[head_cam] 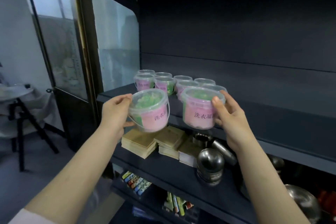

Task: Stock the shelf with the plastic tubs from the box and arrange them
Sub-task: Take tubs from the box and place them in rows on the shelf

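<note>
Both forearms come up from the bottom edge. Left hand [116,112] is wrapped around the left tub [150,110], thumb on the rim, fingers under the base. That tub is tilted, hanging in the air in front of the shelf edge [272,143], thin wire handle dangling below it. Right hand [230,116] grips the right tub [201,108] from its right side, thumb against the lid rim. This one is upright, at the front lip of the shelf; cannot tell if its base touches the board. Both tubs clear, pink label, green contents under the lid.

Below the hands, lower shelf: stacks of tan cards [154,142], dark metal vessels [210,163] just right of them.

Behind the held tubs: cluster of shelved tubs [164,82] in rows, left part of the same shelf, close together.
</note>
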